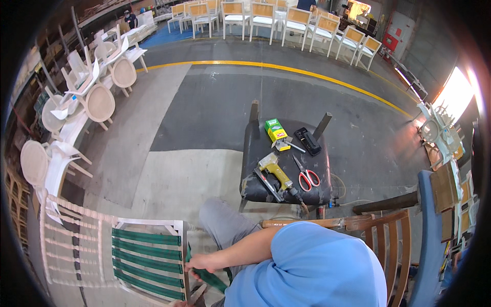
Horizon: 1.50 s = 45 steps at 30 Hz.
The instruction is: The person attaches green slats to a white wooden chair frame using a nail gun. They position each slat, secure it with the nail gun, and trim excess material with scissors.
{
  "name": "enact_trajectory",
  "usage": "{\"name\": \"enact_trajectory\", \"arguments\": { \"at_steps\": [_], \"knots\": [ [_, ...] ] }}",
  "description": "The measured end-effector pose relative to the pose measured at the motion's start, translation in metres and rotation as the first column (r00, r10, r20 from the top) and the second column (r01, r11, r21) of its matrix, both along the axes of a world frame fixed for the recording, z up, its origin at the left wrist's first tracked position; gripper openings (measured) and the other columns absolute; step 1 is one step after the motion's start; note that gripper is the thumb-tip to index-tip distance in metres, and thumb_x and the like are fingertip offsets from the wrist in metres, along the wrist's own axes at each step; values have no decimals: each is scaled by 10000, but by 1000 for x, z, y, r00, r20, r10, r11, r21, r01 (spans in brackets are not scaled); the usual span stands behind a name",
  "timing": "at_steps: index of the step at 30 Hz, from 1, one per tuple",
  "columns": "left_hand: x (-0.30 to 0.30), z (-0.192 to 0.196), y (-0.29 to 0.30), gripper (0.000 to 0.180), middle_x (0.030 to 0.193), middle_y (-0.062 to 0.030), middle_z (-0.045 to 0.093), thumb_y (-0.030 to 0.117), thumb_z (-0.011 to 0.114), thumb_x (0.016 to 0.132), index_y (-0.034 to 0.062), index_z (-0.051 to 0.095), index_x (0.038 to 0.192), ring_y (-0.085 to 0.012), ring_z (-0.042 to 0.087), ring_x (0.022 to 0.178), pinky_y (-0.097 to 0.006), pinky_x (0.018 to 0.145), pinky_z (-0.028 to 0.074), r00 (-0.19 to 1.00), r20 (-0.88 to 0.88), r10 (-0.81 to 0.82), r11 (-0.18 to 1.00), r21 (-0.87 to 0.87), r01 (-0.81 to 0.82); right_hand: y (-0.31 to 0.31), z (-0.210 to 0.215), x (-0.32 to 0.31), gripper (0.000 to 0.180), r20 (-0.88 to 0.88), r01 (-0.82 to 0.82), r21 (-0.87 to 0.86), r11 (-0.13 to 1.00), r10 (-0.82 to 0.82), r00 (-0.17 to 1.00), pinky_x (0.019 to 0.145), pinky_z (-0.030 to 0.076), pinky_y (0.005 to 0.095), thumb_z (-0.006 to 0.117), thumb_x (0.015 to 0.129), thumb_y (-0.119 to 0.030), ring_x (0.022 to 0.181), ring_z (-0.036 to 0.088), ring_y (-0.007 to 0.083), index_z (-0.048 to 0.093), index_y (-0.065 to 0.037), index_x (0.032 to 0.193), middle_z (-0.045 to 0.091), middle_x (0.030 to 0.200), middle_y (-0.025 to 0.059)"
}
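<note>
A pale chair frame [148,222] lies at the lower left, with several dark green webbing straps [148,256] stretched across its seat opening. My right hand [202,263] is at the near rail of that seat, its fingers closed round a loose piece of green webbing [210,279]. One end of the webbing sticks up beside the rail and the other trails toward my lap. Lower down, my left hand [195,298] shows only in part beside the frame's corner. Its fingers are too cut off to read.
A black-topped stool [250,153] carries a yellow-handled staple gun [276,171], red-handled scissors [307,176], a green and yellow box [276,134] and a black case [308,141]. Piled chairs [97,102] line the left. A wooden chair [394,245] stands right; more chairs [296,23] stand far back.
</note>
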<state>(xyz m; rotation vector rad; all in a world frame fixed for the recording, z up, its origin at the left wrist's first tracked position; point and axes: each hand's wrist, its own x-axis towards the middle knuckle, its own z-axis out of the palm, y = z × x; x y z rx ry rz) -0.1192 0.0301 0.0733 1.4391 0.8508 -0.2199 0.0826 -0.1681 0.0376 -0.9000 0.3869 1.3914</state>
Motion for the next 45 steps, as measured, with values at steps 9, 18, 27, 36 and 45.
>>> {"name": "enact_trajectory", "arguments": {
  "at_steps": [9,18,27,36,45],
  "knots": [
    [45,-28,51,460,1323,-146,601,418,598,1057,111,559,1397,-221,536,1233,-471,1078,437,725,20,689,718,-156,-678,42,-32,-5,509,176,63,-224,973,-23,984,565,565,427,392,1157,-439,757,695,271,562,40,1176,624,952,147],
    [95,-44,12,628,1532,-161,513,526,573,1047,150,475,1540,-203,424,1431,-521,1207,327,538,-65,840,477,-382,-791,36,-40,51,481,162,197,-84,977,-182,970,545,558,385,471,1140,-468,725,730,229,605,-11,1214,673,1086,112],
    [190,-64,-74,744,1545,-150,556,611,560,1041,228,348,1644,-304,562,1319,-554,1106,433,686,-108,719,441,-692,-571,-22,-18,67,308,321,-149,-37,988,153,935,484,490,421,606,1062,-289,564,640,236,720,-26,949,732,880,140],
    [179,-45,16,813,1325,-153,631,662,767,883,145,513,1457,-376,629,1217,-663,1030,471,644,40,764,517,-637,-573,-24,-22,15,400,244,-308,-253,917,368,897,545,555,459,591,1071,-356,656,674,256,643,27,1175,730,1007,181],
    [180,-52,90,741,1434,-188,575,515,745,972,54,465,1480,-377,626,1180,-538,980,566,519,-85,850,391,-559,-731,-14,-37,55,581,313,32,-270,962,57,948,672,573,448,434,1143,-489,1003,737,284,538,78,1209,598,1225,176]
  ]
}}
